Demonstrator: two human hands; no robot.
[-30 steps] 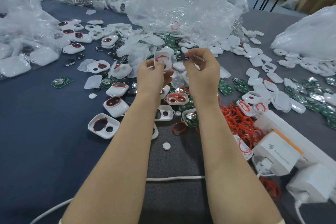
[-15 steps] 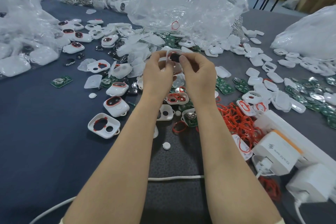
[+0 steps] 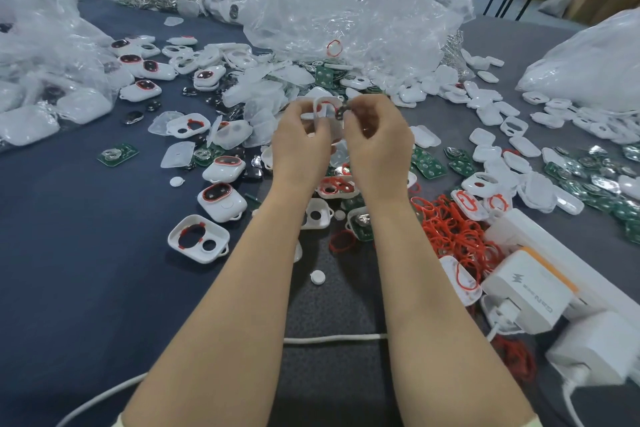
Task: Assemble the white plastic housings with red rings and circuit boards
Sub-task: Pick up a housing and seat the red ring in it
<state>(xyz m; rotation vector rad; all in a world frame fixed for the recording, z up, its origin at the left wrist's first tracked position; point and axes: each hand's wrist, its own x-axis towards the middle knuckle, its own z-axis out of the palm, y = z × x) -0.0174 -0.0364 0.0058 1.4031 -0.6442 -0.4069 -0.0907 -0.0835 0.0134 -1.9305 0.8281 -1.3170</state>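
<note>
At frame centre, the left hand (image 3: 301, 146) grips a white housing (image 3: 323, 103), held above the table (image 3: 69, 253). Immediately right, the right hand (image 3: 377, 142) pinches a small dark part (image 3: 340, 113) against the housing's edge. Risk: tilted insertion may jam or unseat the part, and a loose pinch may drop it into the scattered parts below.

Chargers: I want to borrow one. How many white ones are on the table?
2. The lightning-logo charger lies beside the red rings; the plain charger sits nearer the camera, at the right edge. Others may be hidden.
</note>
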